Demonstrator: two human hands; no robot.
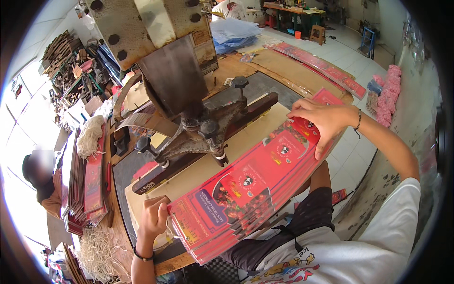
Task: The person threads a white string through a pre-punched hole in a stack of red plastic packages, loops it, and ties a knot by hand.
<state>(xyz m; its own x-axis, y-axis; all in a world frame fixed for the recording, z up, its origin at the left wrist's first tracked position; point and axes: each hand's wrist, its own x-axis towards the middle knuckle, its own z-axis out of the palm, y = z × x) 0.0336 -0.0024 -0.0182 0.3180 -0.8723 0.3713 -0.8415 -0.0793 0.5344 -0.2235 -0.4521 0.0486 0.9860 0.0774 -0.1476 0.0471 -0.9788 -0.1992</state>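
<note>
A long stack of red printed sheets [246,182] with food pictures lies slanted across the front of the press, its near edges fanned out in layers. My right hand [321,120] grips the far right end, thumb on top and fingers over the back edge. At the near left corner, my left hand [153,217] is closed with curled fingers against the stack; a thin pale string shows beside it. Just behind the stack stands the press head [191,125], a metal cross-shaped holder with black knobs. Its dark bar [208,146] runs above a pale board [137,201].
Bundled red sheets [94,177] and white string [97,246] lie at the left, near another person [45,180]. More red strips [321,68] rest on the far right table edge. Pink bundles [388,94] stand by the right wall; blue plastic sheets [231,33] lie behind.
</note>
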